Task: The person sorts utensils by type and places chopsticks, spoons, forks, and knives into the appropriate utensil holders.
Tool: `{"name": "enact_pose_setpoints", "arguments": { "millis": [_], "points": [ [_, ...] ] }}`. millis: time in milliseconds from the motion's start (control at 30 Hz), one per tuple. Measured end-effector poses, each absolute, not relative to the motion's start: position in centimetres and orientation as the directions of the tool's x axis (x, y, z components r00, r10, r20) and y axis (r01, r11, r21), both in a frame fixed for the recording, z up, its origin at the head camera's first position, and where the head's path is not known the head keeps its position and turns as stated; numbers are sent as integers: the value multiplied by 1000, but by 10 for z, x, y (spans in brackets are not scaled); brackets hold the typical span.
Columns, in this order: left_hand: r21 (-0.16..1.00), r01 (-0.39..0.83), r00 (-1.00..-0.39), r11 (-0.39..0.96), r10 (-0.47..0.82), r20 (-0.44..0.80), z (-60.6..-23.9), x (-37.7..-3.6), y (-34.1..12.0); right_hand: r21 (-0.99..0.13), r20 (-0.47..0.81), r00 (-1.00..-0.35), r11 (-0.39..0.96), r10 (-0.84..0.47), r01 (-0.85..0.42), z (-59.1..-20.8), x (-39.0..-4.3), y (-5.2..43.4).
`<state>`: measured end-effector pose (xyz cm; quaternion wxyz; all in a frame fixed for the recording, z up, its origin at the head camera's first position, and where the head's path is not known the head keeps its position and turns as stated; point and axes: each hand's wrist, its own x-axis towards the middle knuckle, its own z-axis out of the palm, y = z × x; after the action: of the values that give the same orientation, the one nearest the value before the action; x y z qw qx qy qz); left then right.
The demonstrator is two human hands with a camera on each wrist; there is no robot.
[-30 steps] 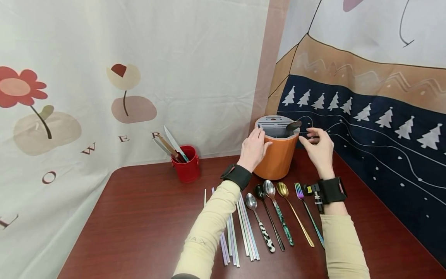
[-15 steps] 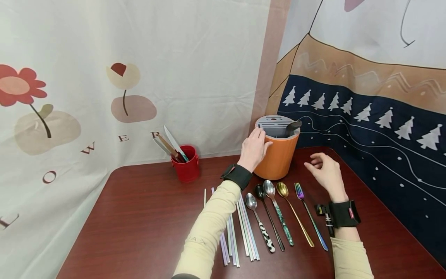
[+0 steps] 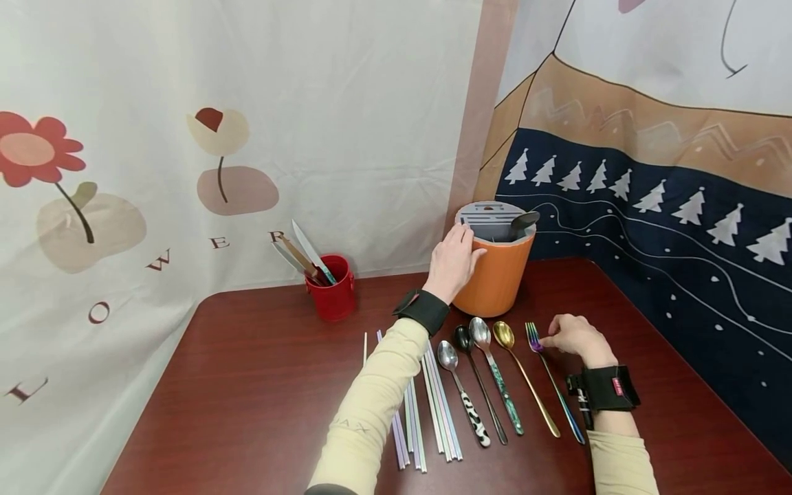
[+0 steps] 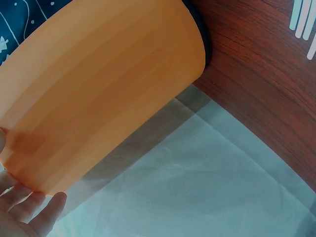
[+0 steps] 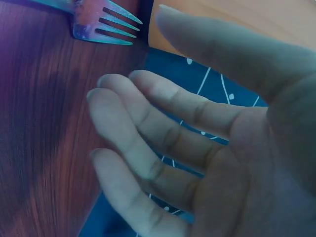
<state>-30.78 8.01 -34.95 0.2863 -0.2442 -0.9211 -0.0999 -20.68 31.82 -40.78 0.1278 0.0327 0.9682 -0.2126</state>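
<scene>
My left hand (image 3: 450,267) grips the top edge of an orange utensil holder (image 3: 495,282), fingers over its rim and thumb on the outside; in the left wrist view its fingers (image 4: 49,215) show at that rim. The holder has a grey slotted insert (image 3: 489,214), and a dark spoon (image 3: 524,220) stands in it. My right hand (image 3: 578,337) is low over the table beside a rainbow-coloured fork (image 3: 535,342), fingertips close to the fork's neck. The right wrist view shows the fingers loosely bent with nothing between them, near the fork's tines (image 5: 118,24).
Left of the fork lie a gold spoon (image 3: 504,335), a green-handled spoon (image 3: 495,368), a black spoon (image 3: 463,338) and a cow-print-handled spoon (image 3: 473,419). Several pastel chopsticks (image 3: 442,412) lie partly under my left arm. A red bucket (image 3: 334,299) with knives (image 3: 306,244) stands back left.
My right hand has moved from beside the orange holder's rim, right and then down to the fork. My left hand has stayed on the holder.
</scene>
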Motion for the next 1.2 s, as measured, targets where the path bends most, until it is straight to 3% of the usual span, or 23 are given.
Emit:
{"name": "enact_pose_setpoints", "arguments": {
  "millis": [233,500,1200],
  "points": [
    [47,505,-719,862,389,576,-351,-310,80,-454,-338,-941,872,22,183,-416,-205,310],
    [51,505,-722,862,390,572,-351,-310,80,-422,-392,-919,881,36,215,-423,-205,303],
    [40,494,-731,869,389,561,-352,-309,81,-402,-332,-943,904,4,145,-423,-210,308]
  ]
}}
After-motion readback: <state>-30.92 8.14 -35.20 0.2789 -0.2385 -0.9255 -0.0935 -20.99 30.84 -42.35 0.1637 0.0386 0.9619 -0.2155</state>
